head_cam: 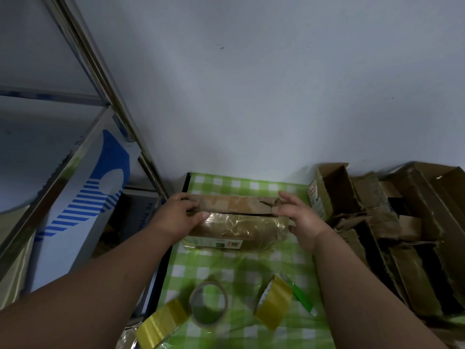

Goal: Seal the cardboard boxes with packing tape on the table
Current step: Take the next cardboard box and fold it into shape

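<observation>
A flat brown cardboard box [236, 220] lies on the green checked tablecloth [226, 268], its near top flap covered in shiny clear tape, with a dark gap between the two top flaps. My left hand [180, 214] grips the box's left end, fingers curled over the far flap. At the right end my right hand [299, 217] holds the box, fingertips on the torn far flap. Near the front edge lie a nearly empty tape core [208, 303] and two yellowish tape rolls [273, 302] [161, 323].
A green-handled tool [300, 295] lies beside the right roll. A heap of open, worn cardboard boxes [392, 222] fills the right side. On the left stand a metal shelf frame [100, 79] and a white-and-blue carton [83, 210]. A pale wall rises behind.
</observation>
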The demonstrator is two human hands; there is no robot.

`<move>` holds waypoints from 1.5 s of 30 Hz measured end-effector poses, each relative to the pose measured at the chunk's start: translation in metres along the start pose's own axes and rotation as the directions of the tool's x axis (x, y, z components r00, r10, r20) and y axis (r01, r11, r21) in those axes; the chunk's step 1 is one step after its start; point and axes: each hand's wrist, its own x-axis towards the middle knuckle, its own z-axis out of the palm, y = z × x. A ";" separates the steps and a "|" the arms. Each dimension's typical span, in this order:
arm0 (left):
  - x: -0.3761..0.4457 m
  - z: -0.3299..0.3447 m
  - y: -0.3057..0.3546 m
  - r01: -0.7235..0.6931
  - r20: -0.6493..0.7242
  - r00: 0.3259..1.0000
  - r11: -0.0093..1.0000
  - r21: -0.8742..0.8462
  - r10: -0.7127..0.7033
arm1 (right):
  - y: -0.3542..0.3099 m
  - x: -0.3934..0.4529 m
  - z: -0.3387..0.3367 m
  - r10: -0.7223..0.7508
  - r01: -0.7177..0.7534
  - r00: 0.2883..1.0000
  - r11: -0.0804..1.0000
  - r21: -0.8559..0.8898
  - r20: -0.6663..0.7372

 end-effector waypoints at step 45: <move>-0.001 0.023 -0.003 -0.258 0.319 0.944 0.788 0.559 0.082 | 0.034 0.020 0.027 -0.243 0.168 0.960 0.105 -0.980 0.139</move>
